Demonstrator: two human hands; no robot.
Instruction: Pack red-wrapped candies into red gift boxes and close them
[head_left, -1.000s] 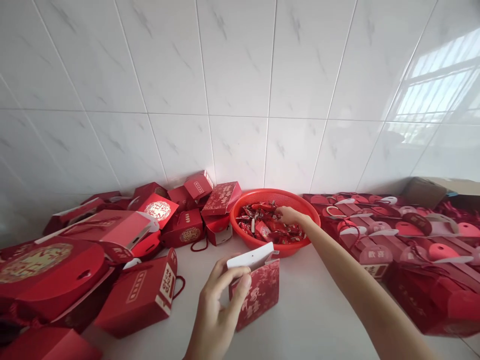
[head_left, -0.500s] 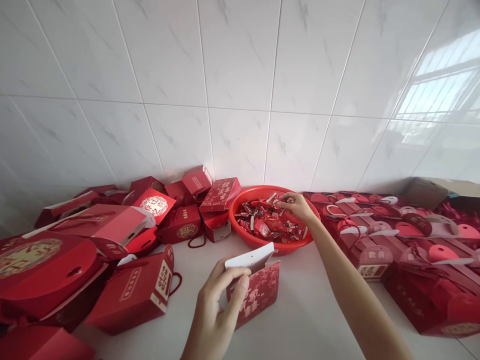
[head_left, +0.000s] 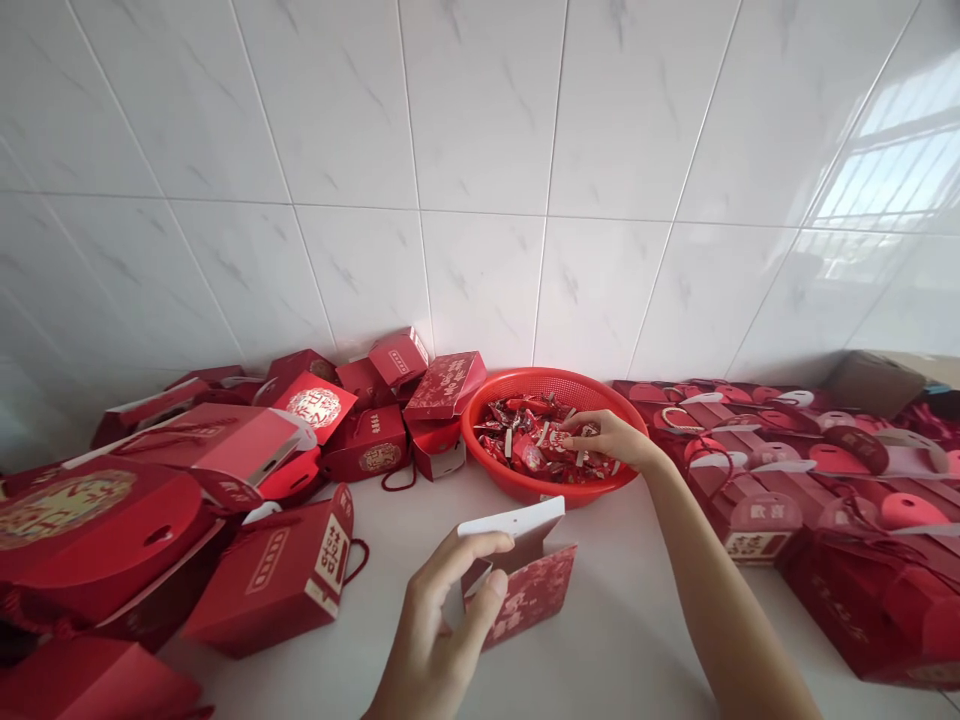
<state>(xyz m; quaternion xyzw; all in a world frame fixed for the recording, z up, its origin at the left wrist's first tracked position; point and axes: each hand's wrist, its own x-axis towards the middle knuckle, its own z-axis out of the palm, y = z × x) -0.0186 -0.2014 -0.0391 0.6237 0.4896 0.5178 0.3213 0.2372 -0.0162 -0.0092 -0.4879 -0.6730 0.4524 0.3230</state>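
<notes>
My left hand [head_left: 442, 610] grips a small red gift box [head_left: 536, 595] by its near left side, thumb outside and fingers over the top edge. The box is tilted, its top open, with the white inside of one flap raised. Beyond it stands a red plastic basket [head_left: 517, 487] holding many wrapped candies [head_left: 526, 457] in red and dark wrappers. My right hand [head_left: 616, 438] reaches into the basket from the right, its fingers pinched on a red wrapped candy [head_left: 555, 440]. The fingertips partly hide that candy.
At the left lies a loose heap of red gift boxes [head_left: 262, 585], some with cord handles. Rows of closed red boxes [head_left: 757, 515] fill the right side. A brown cardboard box [head_left: 874, 382] sits at the far right. A white tiled wall [head_left: 480, 280] rises behind.
My right hand has moved nearer within the basket and its fingers have closed on a candy. The gift box in my left hand has shifted slightly right and turned more open toward me.
</notes>
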